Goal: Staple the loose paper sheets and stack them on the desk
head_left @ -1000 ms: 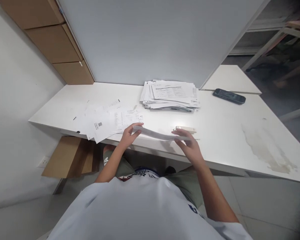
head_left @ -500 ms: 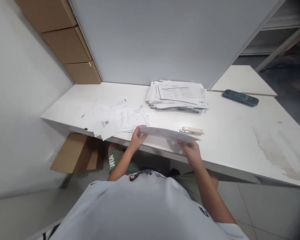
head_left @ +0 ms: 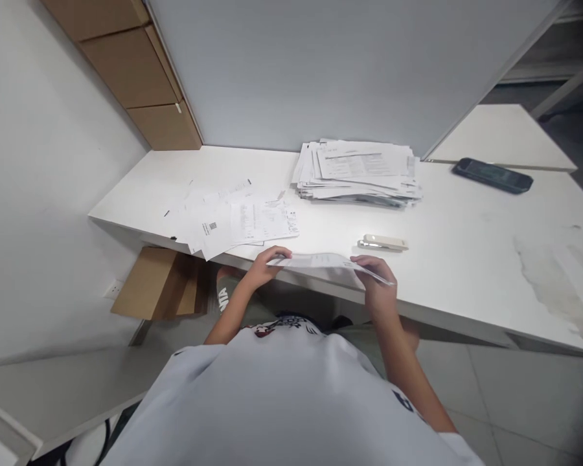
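Observation:
Between my two hands is printed paper (head_left: 318, 261), seen nearly edge-on at the desk's front edge; whether it is one sheet or more I cannot tell. My left hand (head_left: 266, 266) grips its left end, and my right hand (head_left: 377, 285) grips its right end. Just beyond my right hand lies a white stapler (head_left: 383, 243) with a shiny metal strip. Loose printed sheets (head_left: 257, 221) spread over the desk past my left hand. Farther back rises a thick, uneven stack of papers (head_left: 357, 171).
A dark phone (head_left: 492, 175) rests at the desk's back right. The white desk (head_left: 466, 259) meets an upright panel (head_left: 311, 71) behind. Cardboard boxes (head_left: 136, 68) are stacked at the back left, and an open cardboard box (head_left: 148, 281) sits below the desk's left side.
The paper has come nearer my body and tipped flatter, so print now shows on its upper face. My right hand has shifted its hold, fingers now over the top. The view has moved slightly.

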Available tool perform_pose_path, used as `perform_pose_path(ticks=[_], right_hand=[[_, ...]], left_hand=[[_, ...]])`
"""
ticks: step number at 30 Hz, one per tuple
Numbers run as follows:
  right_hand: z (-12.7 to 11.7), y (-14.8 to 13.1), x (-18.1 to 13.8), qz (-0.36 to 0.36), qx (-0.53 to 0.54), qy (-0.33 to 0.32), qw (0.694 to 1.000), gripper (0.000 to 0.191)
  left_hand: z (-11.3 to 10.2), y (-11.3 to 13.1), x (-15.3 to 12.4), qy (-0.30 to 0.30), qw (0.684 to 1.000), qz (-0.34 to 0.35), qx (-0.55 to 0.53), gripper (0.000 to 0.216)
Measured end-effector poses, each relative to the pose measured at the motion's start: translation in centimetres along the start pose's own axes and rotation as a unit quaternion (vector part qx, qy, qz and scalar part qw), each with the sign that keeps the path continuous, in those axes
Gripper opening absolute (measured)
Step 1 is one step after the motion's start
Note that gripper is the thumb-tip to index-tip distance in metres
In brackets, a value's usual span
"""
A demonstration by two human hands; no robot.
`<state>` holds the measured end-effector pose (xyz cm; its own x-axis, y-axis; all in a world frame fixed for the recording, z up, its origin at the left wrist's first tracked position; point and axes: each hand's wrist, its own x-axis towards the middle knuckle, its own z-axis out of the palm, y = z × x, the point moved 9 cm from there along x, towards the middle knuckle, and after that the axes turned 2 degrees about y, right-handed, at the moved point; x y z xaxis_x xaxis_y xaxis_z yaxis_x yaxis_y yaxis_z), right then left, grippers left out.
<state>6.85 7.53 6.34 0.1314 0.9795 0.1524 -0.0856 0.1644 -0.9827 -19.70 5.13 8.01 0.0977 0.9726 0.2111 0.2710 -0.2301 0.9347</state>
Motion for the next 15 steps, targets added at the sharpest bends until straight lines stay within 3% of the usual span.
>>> perform_pose_path(ticks=[3,6,9,12,15], right_hand=[[0.1,-0.4,0.1,-0.004,-0.033,-0.007,0.999,0.025],[0.1,-0.6,0.4,-0.029,-0.046,0.003,0.998,0.024],[-0.7,0.7,0.6,0.008,-0.050,0.041,0.998,0.029],[-1.6,1.5,0.6,0.053,-0.072,0.057,0.994,0.036],[-2.3,0.9,0.6,0.035,-0.085,0.048,0.995,0.038]], left_hand=[[0.2,0.4,0.6,-0.023,0.999,0.024,0.008,0.031],[-0.3,0.3,1.1,0.020,0.999,0.026,0.020,0.026],[-0.3,-1.2,1.2,0.066,0.997,-0.032,0.028,0.026],[0.0,-1.8,1.4,0.079,0.996,-0.047,0.013,0.032],[-0.1,-1.7,1.9,0.090,0.995,-0.034,-0.016,0.036]])
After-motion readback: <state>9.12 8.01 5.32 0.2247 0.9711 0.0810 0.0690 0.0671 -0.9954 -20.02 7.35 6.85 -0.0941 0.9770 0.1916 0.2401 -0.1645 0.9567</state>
